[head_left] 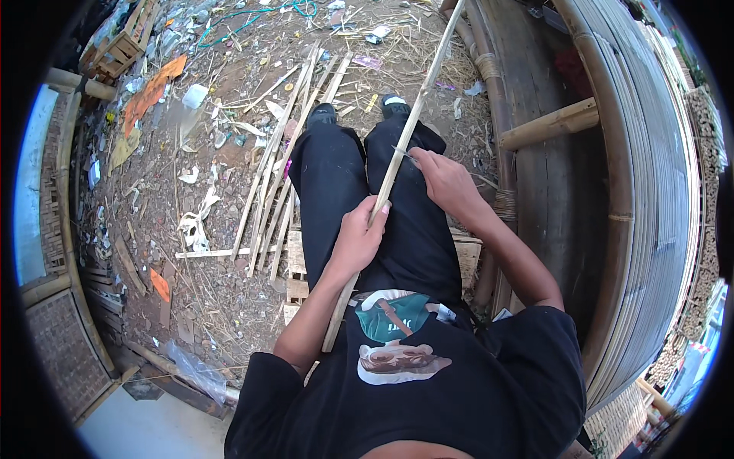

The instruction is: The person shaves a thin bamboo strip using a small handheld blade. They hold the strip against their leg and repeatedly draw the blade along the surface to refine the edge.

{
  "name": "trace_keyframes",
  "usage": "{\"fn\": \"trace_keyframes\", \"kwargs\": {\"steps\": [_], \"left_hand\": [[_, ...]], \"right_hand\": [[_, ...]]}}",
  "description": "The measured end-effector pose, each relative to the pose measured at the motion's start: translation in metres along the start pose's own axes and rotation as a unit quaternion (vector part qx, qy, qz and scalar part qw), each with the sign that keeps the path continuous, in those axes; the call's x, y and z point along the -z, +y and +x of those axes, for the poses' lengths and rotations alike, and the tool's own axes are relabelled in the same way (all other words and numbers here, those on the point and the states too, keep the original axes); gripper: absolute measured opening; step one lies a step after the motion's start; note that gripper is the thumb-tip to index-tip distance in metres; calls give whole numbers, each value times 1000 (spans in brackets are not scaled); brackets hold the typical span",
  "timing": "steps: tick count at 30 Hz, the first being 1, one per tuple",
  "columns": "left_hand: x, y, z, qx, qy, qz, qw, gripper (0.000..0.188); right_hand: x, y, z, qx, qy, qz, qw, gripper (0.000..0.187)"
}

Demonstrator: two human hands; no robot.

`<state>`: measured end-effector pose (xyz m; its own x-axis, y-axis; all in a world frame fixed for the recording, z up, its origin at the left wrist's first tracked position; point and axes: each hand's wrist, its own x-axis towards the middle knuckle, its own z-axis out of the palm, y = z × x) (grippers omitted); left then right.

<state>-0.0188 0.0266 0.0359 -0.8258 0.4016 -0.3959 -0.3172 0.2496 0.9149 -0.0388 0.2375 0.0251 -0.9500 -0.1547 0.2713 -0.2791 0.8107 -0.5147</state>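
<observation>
A long pale bamboo strip [419, 103] runs slantwise over my lap, from beside my waist up past my feet. My left hand [361, 236] is closed around its lower part, thumb lying along the top. Farther up, my right hand [445, 183] grips a small knife [404, 154]. Its thin blade crosses the strip and touches it, while the handle is mostly hidden by my fingers. Both hands are above my black trousers [334, 180].
Several split bamboo strips [269, 172] lie on the littered dirt ground to my left. Slats of a wooden seat [297, 264] show beneath me. A bamboo frame [554, 125] stands close on the right. Far left are an orange scrap [153, 90] and a wooden crate [116, 52].
</observation>
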Motion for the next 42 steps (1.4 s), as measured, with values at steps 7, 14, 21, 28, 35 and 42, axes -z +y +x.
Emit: {"fn": "trace_keyframes", "kwargs": {"steps": [7,14,21,28,35,42], "left_hand": [[-6,22,19,-17,7,108,994,22],[-14,27,40,-57,11,189,980,19],[-19,24,42,-56,24,245,968,21],[-19,22,41,-48,40,235,970,17],[-12,22,23,-55,26,193,979,19],[-7,13,-6,-38,25,185,982,17]], "right_hand": [[0,21,0,109,-76,-70,989,52],[6,20,2,161,-124,-93,975,58],[-1,25,2,175,-156,-83,969,60],[-7,26,3,179,-131,-139,965,64],[-6,19,3,165,-123,-138,969,64],[-4,16,3,130,-130,-111,977,62]]}}
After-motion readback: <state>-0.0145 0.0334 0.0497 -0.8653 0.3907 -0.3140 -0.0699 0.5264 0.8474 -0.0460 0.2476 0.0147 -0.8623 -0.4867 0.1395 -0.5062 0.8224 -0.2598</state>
